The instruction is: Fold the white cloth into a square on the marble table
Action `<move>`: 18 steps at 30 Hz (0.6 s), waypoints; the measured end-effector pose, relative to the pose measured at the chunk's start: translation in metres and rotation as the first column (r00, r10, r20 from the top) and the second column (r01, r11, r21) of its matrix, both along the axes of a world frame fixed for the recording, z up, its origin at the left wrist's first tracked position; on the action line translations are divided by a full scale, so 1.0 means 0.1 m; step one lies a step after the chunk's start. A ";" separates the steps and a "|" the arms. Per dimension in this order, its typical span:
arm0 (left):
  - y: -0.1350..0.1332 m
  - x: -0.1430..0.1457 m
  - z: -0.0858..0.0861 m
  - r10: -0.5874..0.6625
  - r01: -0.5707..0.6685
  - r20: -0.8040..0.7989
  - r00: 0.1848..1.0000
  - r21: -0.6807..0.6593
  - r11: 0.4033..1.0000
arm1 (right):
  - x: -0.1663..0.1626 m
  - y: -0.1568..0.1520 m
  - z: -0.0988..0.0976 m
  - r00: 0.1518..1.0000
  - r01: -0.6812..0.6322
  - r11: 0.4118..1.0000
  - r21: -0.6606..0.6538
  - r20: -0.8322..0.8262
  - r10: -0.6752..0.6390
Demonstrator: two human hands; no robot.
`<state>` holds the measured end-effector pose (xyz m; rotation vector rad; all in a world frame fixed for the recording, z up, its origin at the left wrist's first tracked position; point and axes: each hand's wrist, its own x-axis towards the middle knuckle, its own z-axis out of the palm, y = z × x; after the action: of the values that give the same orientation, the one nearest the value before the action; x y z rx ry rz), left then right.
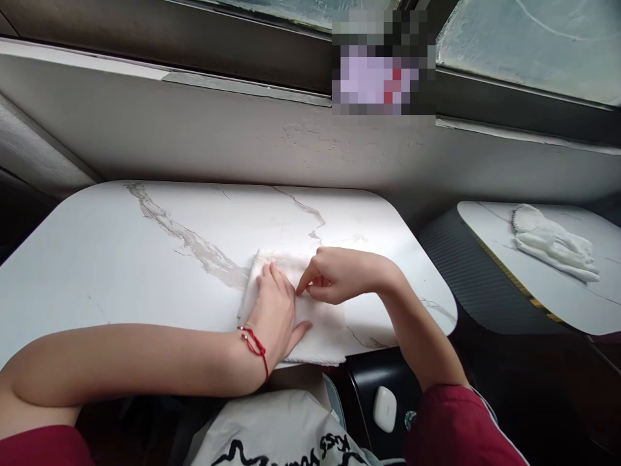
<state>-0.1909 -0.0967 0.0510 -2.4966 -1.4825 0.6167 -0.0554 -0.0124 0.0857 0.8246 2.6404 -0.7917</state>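
White marbled table (160, 298): a glossy top with grey-brown veins and rounded corners, running from the left edge to right of centre.
Grey wall (233, 129): behind the tabletop, scuffed at upper centre.
Dark window frame (242, 52): along the top, hazy glass in it; a pixelated patch hides part at upper centre right.
Second table (582, 310): same white veined finish, at the right edge, a yellow-and-black strip (514, 292) along its near side.
Left sleeve (43, 446): dark red, lower left corner; my forearm crosses from it, covering the front of the tabletop.
Left hand (276, 310): mine, spread flat and pressing on cloth, fingers together, thumb out; red cord bracelet (255, 343) at the wrist.
Printed fabric (272, 427): pale with black lettering, bottom centre.
White cloth (320, 336): centre of the frame, lying at the tabletop's front edge, partly hidden under my hands.
Right hand (342, 278): half curled, index finger bent down to the cloth beside my left fingers; I cannot tell whether it pinches any.
White case (385, 409): on a black surface (363, 382), lower centre right.
Bunched cloth (553, 243): white, on the second table.
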 end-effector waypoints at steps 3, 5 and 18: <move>-0.14 0.02 -0.16 0.079 -0.081 0.059 0.995 0.036 0.996 | 0.01 0.04 0.01 1.000 -0.012 0.992 -0.127 -0.018 0.010; -0.16 0.00 -0.23 0.111 -0.117 0.143 0.983 0.030 0.993 | 0.00 0.04 0.01 0.999 0.012 0.985 -0.174 -0.032 -0.018; 1.24 -0.40 -0.45 0.274 -0.327 0.322 0.906 0.125 0.937 | -0.14 0.27 -0.51 0.961 0.248 0.892 0.377 -0.214 -0.177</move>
<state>-0.2308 0.0277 0.0061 -2.3186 -1.9621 0.1331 -0.0692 0.0149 0.0344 1.2191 2.9569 -0.3789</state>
